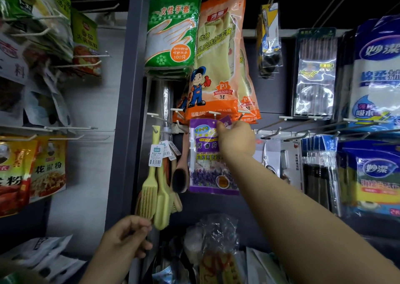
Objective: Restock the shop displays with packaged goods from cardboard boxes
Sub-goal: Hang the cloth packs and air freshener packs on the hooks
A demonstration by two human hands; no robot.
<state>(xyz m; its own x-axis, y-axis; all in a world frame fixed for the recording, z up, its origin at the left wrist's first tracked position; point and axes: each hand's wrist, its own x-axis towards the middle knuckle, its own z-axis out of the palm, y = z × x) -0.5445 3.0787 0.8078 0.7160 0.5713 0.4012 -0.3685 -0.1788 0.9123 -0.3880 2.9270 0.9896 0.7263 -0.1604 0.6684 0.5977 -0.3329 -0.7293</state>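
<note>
Grey pegboard panel [272, 93]: hooks [268, 130] carry glove packs [218, 62], brushes [149, 188].

Sachet pack [213, 156] hangs on a hook below the glove packs [220, 56]. Brushes [161, 179] hang just left of it. Cloth packs [376, 71] far right; spice packets [32, 171] far left.
</note>
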